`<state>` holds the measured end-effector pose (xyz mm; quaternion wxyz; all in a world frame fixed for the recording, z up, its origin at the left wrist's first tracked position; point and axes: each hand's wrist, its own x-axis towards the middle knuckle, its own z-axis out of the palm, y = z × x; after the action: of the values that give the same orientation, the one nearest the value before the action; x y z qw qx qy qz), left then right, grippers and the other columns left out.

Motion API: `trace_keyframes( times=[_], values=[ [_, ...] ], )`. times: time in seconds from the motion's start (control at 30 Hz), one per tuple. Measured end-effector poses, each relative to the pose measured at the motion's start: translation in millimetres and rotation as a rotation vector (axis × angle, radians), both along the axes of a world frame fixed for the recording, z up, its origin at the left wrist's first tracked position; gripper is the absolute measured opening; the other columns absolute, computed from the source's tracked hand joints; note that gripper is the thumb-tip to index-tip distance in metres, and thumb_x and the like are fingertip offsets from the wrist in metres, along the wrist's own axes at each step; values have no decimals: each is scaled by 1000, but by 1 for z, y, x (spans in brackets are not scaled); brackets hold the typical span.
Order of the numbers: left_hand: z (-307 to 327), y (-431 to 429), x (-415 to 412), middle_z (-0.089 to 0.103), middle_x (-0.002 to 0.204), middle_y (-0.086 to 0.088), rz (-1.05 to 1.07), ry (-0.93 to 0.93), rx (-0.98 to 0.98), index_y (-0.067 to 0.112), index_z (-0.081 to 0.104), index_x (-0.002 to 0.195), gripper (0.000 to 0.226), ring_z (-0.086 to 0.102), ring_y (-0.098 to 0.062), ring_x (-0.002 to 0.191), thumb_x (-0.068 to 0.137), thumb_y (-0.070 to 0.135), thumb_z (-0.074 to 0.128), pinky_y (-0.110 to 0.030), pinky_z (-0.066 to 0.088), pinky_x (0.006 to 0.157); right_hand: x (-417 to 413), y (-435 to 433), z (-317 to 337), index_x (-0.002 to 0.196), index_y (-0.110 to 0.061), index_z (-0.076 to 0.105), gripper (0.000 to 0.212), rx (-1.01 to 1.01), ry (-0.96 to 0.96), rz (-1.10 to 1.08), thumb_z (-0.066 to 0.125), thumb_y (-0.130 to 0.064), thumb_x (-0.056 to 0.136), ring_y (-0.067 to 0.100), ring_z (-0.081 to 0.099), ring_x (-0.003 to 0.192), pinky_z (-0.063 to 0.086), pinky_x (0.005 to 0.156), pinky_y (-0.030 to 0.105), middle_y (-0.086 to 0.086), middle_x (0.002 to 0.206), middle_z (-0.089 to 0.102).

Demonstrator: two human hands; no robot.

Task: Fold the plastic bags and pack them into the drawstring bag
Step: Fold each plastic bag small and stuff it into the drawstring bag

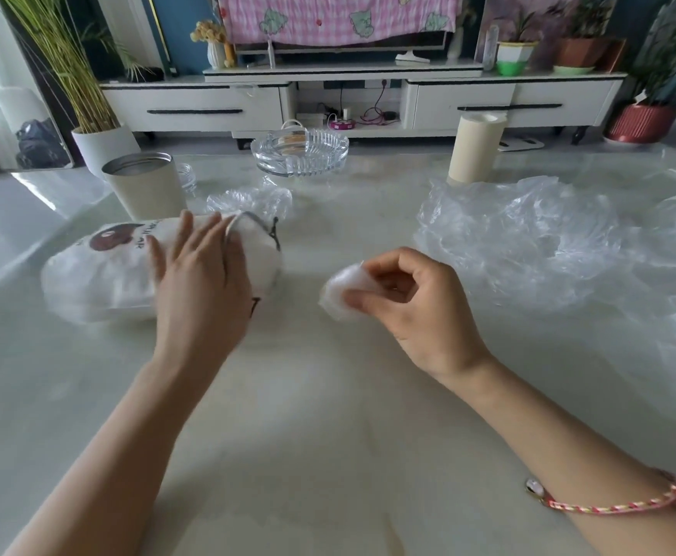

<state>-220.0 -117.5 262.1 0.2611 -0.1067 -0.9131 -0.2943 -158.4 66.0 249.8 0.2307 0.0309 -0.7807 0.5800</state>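
A white drawstring bag with a brown print lies on its side at the left of the table, its dark cord at the mouth end. My left hand rests on the bag near its mouth, fingers straight and spread. Just right of the bag, my right hand pinches a small folded plastic bag between thumb and fingers, held slightly above the table. A loose heap of clear plastic bags lies spread at the right. Another crumpled clear plastic bag sits behind the drawstring bag.
A metal-rimmed canister stands behind the drawstring bag. A glass ashtray sits at the far middle and a cream cylinder at the far right. The pale table stretches toward me. A TV cabinet stands beyond.
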Motion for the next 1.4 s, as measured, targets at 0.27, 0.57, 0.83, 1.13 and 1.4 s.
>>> trace_keyframes(
  times=[0.27, 0.57, 0.83, 1.13, 1.4],
  values=[
    [6, 41, 50, 53, 115, 40, -514, 31, 396, 46, 49, 113, 28, 40, -1, 129, 93, 35, 31, -47, 25, 113, 3, 0, -1, 77, -19, 71, 12, 215, 232, -81, 76, -27, 71, 7, 43, 123, 35, 104, 28, -13, 131, 48],
    [-4, 51, 63, 44, 142, 12, -659, 67, 288, 31, 46, 129, 36, 25, -7, 141, 98, 30, 29, -44, 9, 116, -5, -3, 1, 72, -23, 37, 39, 55, 226, -219, 75, -15, 74, 8, 41, 50, 37, 51, 23, -9, 55, 43],
    [-22, 60, 55, 60, 127, 3, -546, 174, -218, 13, 62, 120, 42, 34, -14, 133, 96, 27, 30, -47, 11, 112, -12, 13, -6, 104, -15, 57, 26, 143, -184, 57, 60, -9, 79, 6, 57, 79, 45, 72, 19, -9, 83, 59],
    [-25, 26, 24, 67, 112, -11, -92, 82, -331, 6, 68, 103, 47, 50, -35, 123, 90, 30, 30, -67, 17, 102, -10, 60, 1, 122, -16, 55, 33, 807, -346, -301, 53, -16, 89, 26, 42, 118, 30, 95, 30, 7, 124, 47],
    [-11, -11, -9, 52, 133, -15, 179, -93, -202, 5, 58, 112, 28, 20, -33, 141, 96, 24, 46, -62, -2, 109, -18, 69, -8, 98, -10, 62, 15, 762, -355, -374, 51, -18, 92, 28, 51, 103, 40, 82, 33, 9, 106, 55]
  ],
)
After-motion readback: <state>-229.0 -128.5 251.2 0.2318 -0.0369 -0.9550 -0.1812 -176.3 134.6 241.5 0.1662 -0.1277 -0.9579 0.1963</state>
